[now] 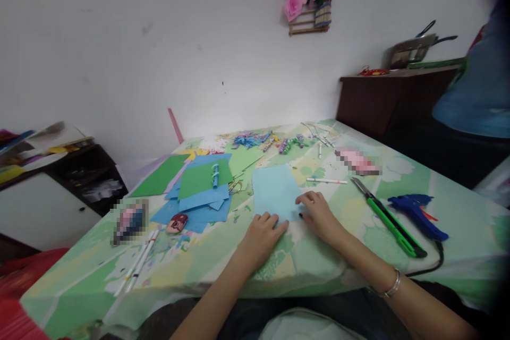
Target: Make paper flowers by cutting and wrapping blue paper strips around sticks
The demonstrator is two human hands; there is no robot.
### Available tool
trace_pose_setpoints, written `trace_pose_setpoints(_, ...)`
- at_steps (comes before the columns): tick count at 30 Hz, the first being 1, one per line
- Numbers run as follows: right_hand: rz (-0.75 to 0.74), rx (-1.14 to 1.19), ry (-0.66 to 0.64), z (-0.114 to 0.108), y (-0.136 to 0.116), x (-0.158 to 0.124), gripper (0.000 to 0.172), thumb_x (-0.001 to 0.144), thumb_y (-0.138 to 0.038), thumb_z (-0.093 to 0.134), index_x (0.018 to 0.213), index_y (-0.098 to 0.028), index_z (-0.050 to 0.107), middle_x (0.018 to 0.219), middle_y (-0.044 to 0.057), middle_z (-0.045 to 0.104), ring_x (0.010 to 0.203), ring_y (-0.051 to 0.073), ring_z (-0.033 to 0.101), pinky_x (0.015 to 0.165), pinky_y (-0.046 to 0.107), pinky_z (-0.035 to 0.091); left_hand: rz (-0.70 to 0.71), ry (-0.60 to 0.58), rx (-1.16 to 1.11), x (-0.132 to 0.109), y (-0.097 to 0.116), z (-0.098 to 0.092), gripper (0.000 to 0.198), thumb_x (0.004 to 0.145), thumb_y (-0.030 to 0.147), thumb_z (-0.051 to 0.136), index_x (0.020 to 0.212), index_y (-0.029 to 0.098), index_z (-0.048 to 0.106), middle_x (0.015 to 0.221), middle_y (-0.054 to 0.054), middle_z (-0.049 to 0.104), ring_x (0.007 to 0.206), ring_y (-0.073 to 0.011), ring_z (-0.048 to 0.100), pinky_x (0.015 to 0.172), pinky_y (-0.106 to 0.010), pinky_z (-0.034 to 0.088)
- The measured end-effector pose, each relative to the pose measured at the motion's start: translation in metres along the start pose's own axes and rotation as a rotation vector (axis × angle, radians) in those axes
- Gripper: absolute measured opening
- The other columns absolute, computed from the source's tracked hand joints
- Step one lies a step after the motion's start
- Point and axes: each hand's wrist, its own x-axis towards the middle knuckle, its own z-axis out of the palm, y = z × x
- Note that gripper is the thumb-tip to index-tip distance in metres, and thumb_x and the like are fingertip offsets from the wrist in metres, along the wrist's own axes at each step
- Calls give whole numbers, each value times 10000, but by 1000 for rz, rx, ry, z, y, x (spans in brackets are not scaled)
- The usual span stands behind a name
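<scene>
A light blue sheet of paper (274,191) lies on the patterned tablecloth (358,212) in front of me. My left hand (261,236) rests on its near edge, fingers curled down onto the paper. My right hand (319,215) presses on the sheet's near right corner with bent fingers. Neither hand lifts anything off the table.
Green and blue card sheets (199,186) lie left of the paper, with scissors (236,186) beside them. A green utility knife (392,223) and a blue glue gun (418,215) lie to the right. White pens (137,268), paper curls (263,142) and dark side cabinets (390,95) surround the table.
</scene>
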Motion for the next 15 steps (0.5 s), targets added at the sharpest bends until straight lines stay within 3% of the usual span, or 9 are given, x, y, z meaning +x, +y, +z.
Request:
trace_pose_setpoints(2,-237,41,-61,-3,-10,-5,253,813,-94,411,984,-184,573,998,75,533,950,185,461,817,319,374,-8,-10,12,-4,2,-1,329,866,170,366,1181,233,439,1028,-63,538,911,-204,454,750,-336,355)
trace_pose_setpoints(4,-374,75,-169,-7,-17,-10,261,859,-122,367,1003,-191,573,979,51,549,929,159,482,819,286,388,-15,-14,-5,-7,0,0,333,869,167,360,1186,234,436,1073,-56,540,947,-198,454,775,-334,351)
trace_pose_setpoints(9,-440,27,-244,-16,-16,-16,323,876,-118,335,1120,-177,538,1070,71,561,1013,167,479,845,296,398,11,-36,-33,-9,-10,-2,371,864,164,365,1215,272,419,1159,-34,521,997,-199,436,825,-347,332)
trace_pose_setpoints(15,-502,-36,-243,-21,-4,-14,273,838,-109,401,1035,-143,587,1040,104,605,990,177,519,853,327,421,51,-64,-58,-9,-23,-9,388,848,186,393,1207,328,436,1163,-26,522,1001,-213,431,825,-366,332)
